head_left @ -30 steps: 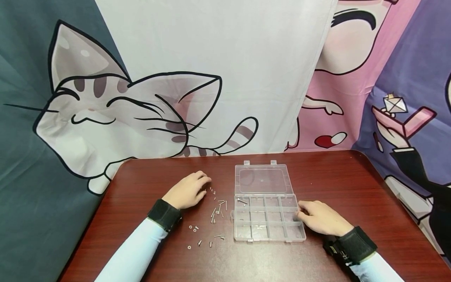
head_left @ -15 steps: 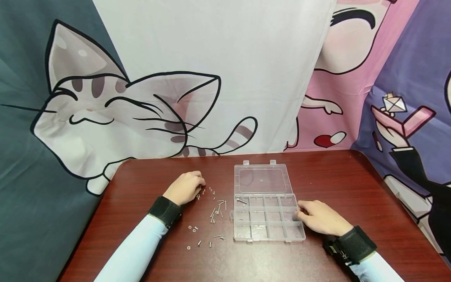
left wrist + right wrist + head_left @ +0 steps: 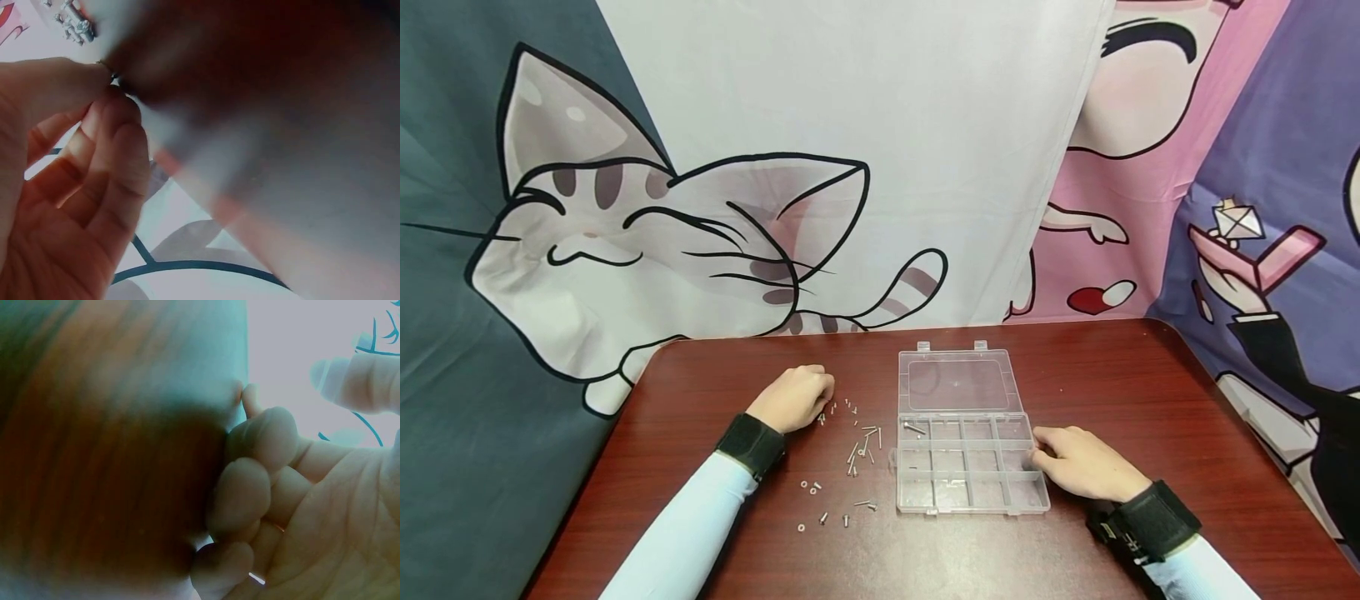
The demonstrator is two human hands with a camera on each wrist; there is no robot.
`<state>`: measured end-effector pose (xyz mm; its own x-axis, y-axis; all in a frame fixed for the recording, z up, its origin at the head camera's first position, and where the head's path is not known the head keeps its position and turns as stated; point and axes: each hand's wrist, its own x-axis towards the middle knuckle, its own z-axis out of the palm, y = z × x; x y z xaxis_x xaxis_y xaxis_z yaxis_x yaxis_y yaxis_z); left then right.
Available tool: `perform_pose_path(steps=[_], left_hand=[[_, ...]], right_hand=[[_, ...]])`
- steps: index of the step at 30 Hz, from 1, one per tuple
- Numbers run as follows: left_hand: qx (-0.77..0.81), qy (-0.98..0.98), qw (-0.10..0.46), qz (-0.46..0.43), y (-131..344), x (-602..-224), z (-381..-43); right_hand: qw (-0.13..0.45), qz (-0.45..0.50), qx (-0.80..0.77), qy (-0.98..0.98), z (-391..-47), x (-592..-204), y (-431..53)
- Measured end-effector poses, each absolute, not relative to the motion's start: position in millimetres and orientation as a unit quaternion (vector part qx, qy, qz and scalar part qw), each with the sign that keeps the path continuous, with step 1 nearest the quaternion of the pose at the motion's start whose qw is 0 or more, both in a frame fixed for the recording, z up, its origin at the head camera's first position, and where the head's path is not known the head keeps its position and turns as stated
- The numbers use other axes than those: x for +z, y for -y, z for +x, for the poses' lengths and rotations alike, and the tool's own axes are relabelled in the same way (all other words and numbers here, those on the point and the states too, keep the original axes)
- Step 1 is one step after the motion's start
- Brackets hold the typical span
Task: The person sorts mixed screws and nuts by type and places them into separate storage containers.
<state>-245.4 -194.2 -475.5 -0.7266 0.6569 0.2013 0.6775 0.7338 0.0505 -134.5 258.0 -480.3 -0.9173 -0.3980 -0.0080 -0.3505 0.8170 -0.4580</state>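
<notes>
In the head view my left hand (image 3: 793, 398) is low over the table, by the far end of the scattered screws (image 3: 865, 446). Its thumb and index fingertip meet around a tiny dark metal piece (image 3: 114, 77), likely a small screw, mostly hidden between them. Beyond the thumb, several small screws (image 3: 76, 25) lie close together in the left wrist view. My right hand (image 3: 1090, 462) rests against the right side of the clear plastic compartment box (image 3: 973, 510). Its fingers (image 3: 240, 497) hang loosely curled, with the thumb apart from them.
The box's lid (image 3: 957, 381) lies folded back, away from me. One long screw (image 3: 914, 428) sits in the far left compartment. Nuts (image 3: 801, 527) and short screws (image 3: 823, 518) are spread left of the box. A printed cloth (image 3: 970, 167) hangs behind the table.
My left hand has drawn slightly left, its fingers have come together, and small screws beside it have come into sight. My right hand and the box stay put.
</notes>
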Motion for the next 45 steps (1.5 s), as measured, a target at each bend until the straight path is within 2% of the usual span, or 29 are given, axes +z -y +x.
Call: perform_pose_path(steps=[12, 22, 37, 45], left_hand=[[-0.012, 0.933, 0.073, -0.353, 192, -475, -247], [-0.066, 0.924, 0.077, -0.368, 182, -471, -244], [-0.071, 0.855, 0.157, -0.489, 128, -447, -207], [-0.074, 0.829, 0.164, -0.529, 98, -439, -182]], right_hand=[[0.058, -0.193, -0.23, -0.952, -134, -480, -258], [0.058, -0.189, -0.221, -0.955, -136, -481, -259], [0.059, -0.187, -0.219, -0.956, -137, -483, -258], [0.058, -0.187, -0.219, -0.956, -136, -482, -258]])
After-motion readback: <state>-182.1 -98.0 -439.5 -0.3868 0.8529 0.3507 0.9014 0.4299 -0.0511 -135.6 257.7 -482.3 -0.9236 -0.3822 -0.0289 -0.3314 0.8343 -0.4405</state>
